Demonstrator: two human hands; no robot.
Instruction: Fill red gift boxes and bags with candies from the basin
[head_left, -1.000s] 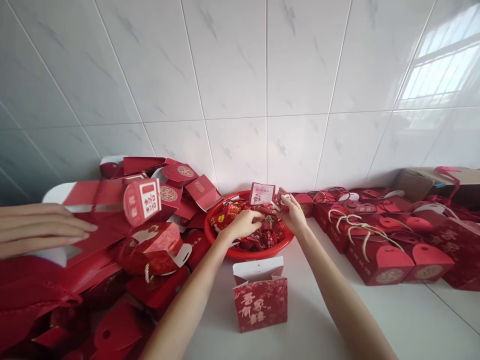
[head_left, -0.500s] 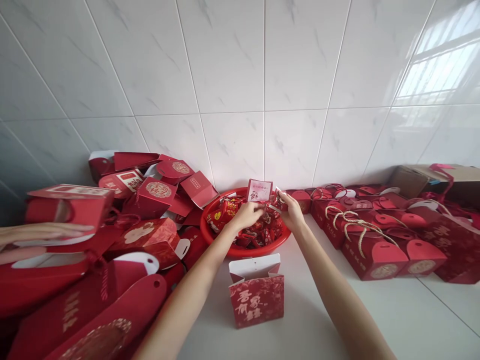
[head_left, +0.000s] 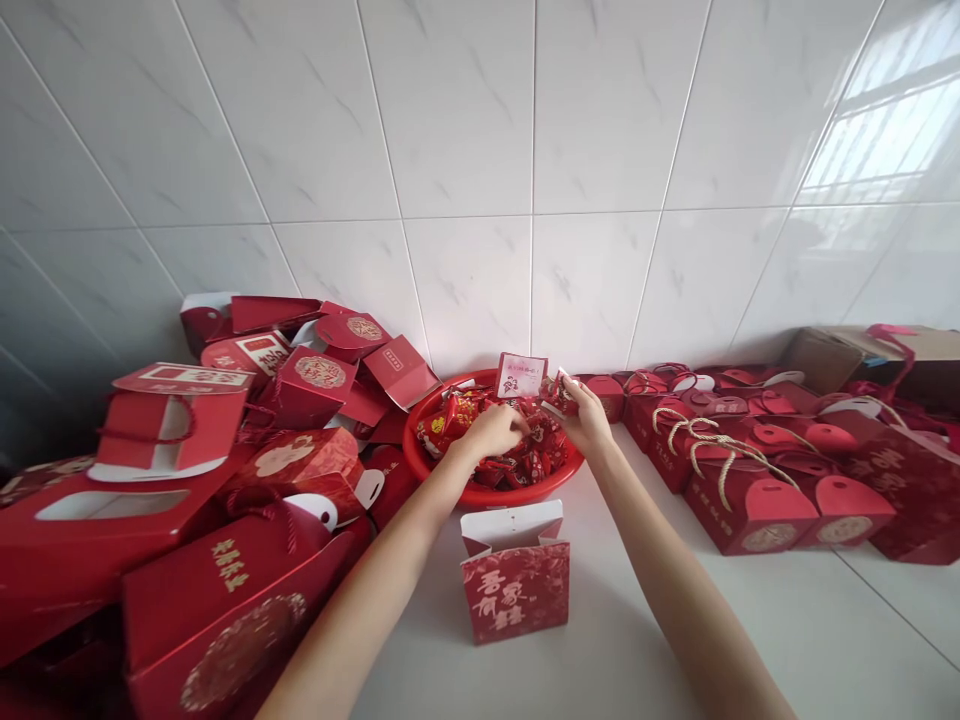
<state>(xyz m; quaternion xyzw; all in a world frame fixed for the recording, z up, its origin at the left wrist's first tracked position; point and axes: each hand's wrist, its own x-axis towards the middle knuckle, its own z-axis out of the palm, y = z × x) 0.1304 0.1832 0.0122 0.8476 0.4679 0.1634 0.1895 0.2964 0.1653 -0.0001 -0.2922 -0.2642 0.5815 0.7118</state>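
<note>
A red plastic basin (head_left: 491, 497) holds many small red-wrapped sweets (head_left: 517, 468). Over its middle, my left hand (head_left: 495, 430) has curled fingers reaching down among the sweets; what lies in them is hidden. My right hand (head_left: 588, 415) is closed round a few small red-wrapped sweets (head_left: 561, 392) at the basin's right side. A pink-and-red printed card (head_left: 523, 376) stands tilted at the back of the basin, just beyond my left fingertips. Nearer me, an upright red gift box (head_left: 517, 592) with gold characters has its white-lined top open.
Red gift boxes (head_left: 315, 370) lie heaped on the left. Rows of closed red boxes (head_left: 750, 500), several with rope handles, stand on the right, with a brown carton (head_left: 817, 350) behind. A tiled wall (head_left: 465, 290) rises at the back of the white surface.
My left hand has come away from the card and dipped lower into the sweets. Another person's hand at the far left has gone from view, and boxes there have shifted.
</note>
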